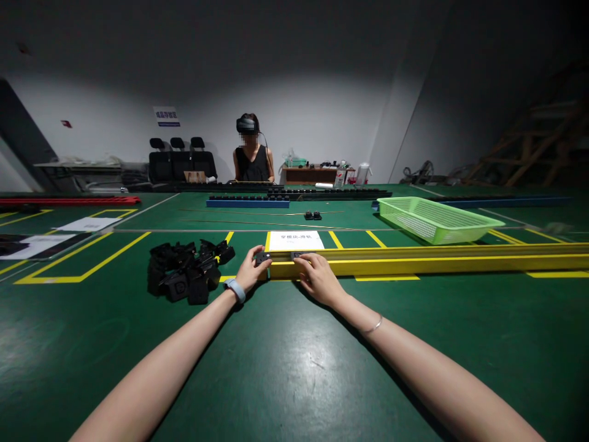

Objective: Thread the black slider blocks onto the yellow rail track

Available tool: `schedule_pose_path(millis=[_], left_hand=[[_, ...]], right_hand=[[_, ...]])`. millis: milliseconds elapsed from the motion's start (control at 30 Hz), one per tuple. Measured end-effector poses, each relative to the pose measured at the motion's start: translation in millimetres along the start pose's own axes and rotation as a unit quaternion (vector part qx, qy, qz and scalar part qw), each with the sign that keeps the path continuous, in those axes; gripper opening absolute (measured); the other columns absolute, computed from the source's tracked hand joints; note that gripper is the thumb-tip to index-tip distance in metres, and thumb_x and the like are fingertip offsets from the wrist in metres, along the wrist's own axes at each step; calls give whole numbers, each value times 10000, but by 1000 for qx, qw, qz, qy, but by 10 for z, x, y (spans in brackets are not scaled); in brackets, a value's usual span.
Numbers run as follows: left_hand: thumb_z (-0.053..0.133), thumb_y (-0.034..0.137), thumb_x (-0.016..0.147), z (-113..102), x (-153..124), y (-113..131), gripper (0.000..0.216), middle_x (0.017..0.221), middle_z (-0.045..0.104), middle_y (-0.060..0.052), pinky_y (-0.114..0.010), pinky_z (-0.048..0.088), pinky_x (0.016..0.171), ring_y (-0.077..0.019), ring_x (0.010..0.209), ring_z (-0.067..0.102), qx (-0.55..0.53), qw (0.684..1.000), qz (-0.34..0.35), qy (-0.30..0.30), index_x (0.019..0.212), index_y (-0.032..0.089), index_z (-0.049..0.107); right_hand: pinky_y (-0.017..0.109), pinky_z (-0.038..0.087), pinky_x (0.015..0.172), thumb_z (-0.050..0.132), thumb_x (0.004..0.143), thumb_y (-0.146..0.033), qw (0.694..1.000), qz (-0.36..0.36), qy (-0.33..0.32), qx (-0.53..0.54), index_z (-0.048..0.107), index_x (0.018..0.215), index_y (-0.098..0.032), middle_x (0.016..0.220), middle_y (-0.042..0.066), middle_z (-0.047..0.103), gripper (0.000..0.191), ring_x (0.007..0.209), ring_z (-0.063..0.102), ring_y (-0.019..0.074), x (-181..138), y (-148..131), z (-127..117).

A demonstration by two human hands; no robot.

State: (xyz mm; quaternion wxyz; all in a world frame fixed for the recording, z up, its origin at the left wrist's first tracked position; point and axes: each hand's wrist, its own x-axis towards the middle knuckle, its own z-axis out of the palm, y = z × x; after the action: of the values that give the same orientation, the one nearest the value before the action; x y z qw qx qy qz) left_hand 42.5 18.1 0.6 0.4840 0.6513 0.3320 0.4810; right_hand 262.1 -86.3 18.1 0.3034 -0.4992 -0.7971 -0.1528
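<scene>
My left hand (250, 269) pinches a small black block (263, 258) at the left end of a long yellow rail (414, 263) that lies across the green table. My right hand (317, 277) rests on the rail just right of that end, with its fingers curled over a second black block (296, 255) on top of the rail. A pile of several black blocks (188, 270) lies on the table left of my left hand.
A white paper label (296, 240) lies behind the rail's end. A green mesh basket (431, 219) stands at the back right. Two black blocks (313, 215) and a blue rail (247, 202) lie farther back. A person (252, 158) sits across the table.
</scene>
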Motion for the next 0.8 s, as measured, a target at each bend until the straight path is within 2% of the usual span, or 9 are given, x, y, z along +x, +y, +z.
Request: schedule_pose_path(millis=[433, 800], left_hand=[[656, 327, 733, 15, -20, 66, 540, 1372, 425, -144, -399, 336, 1068, -233, 1215, 488, 5, 1000, 2, 3, 1199, 189, 420], [656, 375, 732, -3, -15, 50, 544, 1343, 454, -130, -381, 391, 1027, -221, 1168, 527, 3, 1000, -1, 0, 1191, 190, 431]], right_hand=[[429, 376, 974, 528, 806, -186, 1000, -2, -1, 2, 450, 1265, -196, 1198, 111, 488, 465, 1128, 424, 243, -14, 6, -2], [445, 380, 956, 520, 802, -172, 1000, 1, 3, 6, 449, 1265, -213, 1185, 108, 496, 470, 1111, 437, 248, 8, 4, 8]])
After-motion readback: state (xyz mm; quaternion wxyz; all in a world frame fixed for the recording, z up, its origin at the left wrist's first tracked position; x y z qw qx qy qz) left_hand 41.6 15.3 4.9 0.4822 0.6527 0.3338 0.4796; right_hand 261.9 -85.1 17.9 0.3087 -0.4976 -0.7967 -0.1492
